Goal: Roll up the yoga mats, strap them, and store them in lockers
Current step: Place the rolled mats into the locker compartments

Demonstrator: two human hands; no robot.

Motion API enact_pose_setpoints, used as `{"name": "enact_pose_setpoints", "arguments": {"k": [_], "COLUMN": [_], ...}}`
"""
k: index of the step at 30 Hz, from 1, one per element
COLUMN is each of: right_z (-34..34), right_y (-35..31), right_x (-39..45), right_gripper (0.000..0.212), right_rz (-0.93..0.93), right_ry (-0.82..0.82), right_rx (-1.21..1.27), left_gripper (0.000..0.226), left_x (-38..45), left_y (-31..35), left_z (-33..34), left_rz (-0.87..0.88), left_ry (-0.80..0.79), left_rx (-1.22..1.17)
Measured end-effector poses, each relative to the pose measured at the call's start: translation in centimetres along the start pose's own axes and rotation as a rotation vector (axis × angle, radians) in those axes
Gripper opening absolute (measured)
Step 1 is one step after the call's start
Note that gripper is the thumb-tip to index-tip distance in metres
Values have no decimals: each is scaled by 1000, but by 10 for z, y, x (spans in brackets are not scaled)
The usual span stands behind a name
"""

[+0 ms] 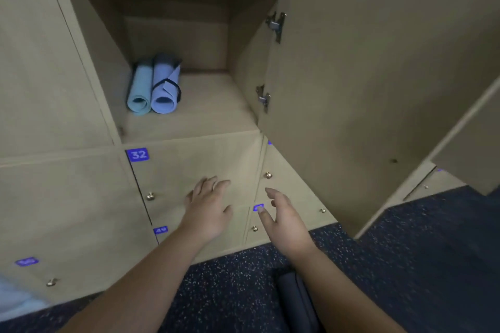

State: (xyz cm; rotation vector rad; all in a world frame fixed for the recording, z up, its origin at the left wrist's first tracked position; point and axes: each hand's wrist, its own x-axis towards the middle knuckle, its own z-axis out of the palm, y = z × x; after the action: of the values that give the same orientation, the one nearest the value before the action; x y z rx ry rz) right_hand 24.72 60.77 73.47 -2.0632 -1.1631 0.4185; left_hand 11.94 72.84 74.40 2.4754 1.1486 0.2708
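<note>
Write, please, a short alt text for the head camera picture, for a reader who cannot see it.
Two rolled yoga mats, a teal one and a lavender one with a black strap, lie side by side in an open beige wooden locker. Below, the person's left hand and right hand reach forward, open and empty, before closed locker door 32.

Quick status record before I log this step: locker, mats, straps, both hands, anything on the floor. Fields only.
open locker: door swung out to the right, compartment above the door numbered 32
mats inside: two rolled, side by side at the left, ends facing out
teal mat: left one, no strap visible
lavender mat: right one, dark strap around it, outer edge flaring loose
left hand: open, empty, in front of door 32
right hand: open, empty
floor: dark rolled item between the forearms, partly hidden
</note>
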Motion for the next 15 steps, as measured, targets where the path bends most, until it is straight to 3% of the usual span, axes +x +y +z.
{"name": "enact_pose_setpoints", "arguments": {"k": [5,10,15], "right_z": [-47,-103,-140], "right_y": [73,150,196], "right_x": [-86,-174,-236], "right_gripper": [49,45,45], "right_rz": [69,257,359], "right_ry": [-121,-138,-101], "right_rx": [-23,-52,-51], "left_gripper": [55,53,51], "left_x": [-73,-148,-191], "left_y": [69,140,181], "left_z": [67,134,153], "left_rz": [-78,-1,27], "left_ry": [-61,-264,-331], "left_rx": [-75,-67,-47]}}
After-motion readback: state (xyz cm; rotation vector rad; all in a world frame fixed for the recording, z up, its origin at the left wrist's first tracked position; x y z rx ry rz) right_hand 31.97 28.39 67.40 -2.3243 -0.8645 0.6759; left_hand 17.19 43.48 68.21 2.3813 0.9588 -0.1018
